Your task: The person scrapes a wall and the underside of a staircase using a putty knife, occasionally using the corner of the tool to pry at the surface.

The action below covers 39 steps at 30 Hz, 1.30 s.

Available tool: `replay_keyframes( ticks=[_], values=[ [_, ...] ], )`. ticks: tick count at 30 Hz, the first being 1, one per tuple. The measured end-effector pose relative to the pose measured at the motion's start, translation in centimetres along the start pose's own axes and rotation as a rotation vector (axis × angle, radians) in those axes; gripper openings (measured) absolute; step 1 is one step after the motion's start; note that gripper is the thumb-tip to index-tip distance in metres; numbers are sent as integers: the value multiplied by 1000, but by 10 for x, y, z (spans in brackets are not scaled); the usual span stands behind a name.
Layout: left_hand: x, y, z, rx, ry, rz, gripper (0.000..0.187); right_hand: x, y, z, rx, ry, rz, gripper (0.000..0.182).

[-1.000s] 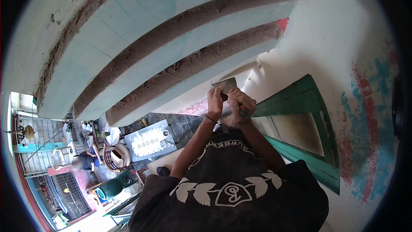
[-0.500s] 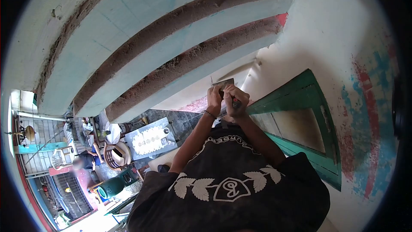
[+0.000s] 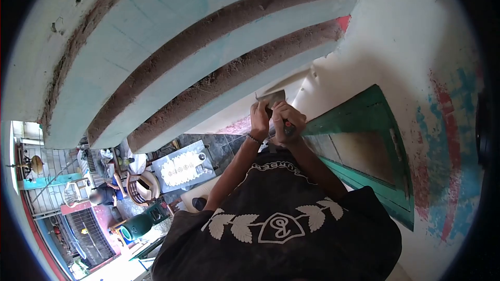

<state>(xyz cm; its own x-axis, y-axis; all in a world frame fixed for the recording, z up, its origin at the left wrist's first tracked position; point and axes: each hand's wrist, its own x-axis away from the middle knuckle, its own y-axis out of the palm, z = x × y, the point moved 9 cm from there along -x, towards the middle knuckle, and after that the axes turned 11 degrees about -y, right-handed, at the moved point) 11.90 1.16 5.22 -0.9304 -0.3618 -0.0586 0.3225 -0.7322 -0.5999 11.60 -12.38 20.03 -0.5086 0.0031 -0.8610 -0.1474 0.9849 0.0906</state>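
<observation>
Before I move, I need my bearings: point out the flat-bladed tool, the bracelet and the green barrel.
Flat-bladed tool (image 3: 277, 96): head view, on its blade.
Bracelet (image 3: 254, 138): head view, on its dark band.
Green barrel (image 3: 138, 225): head view, on its side.

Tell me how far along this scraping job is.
Done, apparently: the pale wall above the green door shows little coloured paint. In hand: a wide-bladed scraper, held by the left hand and right hand. Possibly left: the red-and-blue paint patches and rough brown bands. Exact progress can't be told.
</observation>
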Motion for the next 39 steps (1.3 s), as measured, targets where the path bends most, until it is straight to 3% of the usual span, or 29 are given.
replay_keyframes(
  ticks=[4, 8, 9, 12, 17, 21, 25, 31, 34, 38, 39],
  values=[
    [-4, -2, 9, 93, -109, -43, 34, 1, -4, 9, -3, 1, 11, 13],
    [1, -20, 29, 71, -62, 48, 29, -19, -3, -13, -20, -28, -3, 14],
    [-2, -9, 17, 66, -185, -57, 28, -10, -3, -8, -23, -27, 10, 14],
    [-2, 0, 6, 7, -27, 25, 28, 0, -8, 0, -57, -43, 38, 14],
    [-2, -14, 24, 105, -81, 24, 26, -25, -8, -19, -61, -82, 25, 13],
    [1, -23, 44, 93, 74, 149, 30, -11, -16, -12, -136, -72, 98, 13],
    [-8, -14, 25, 244, -95, -25, 31, -24, -13, -18, -70, -38, 62, 14],
    [2, -35, 59, 62, 70, 149, 28, -28, -14, -28, -64, -88, 46, 17],
    [2, -48, 74, 128, 40, 123, 26, -34, -10, -30, -35, -82, 50, 17],
    [-1, -42, 65, 24, 154, 234, 24, -31, -12, -30, -117, -111, 69, 18],
    [0, -44, 68, 20, 152, 242, 24, -32, -13, -28, -91, -32, 54, 16]
  ],
)
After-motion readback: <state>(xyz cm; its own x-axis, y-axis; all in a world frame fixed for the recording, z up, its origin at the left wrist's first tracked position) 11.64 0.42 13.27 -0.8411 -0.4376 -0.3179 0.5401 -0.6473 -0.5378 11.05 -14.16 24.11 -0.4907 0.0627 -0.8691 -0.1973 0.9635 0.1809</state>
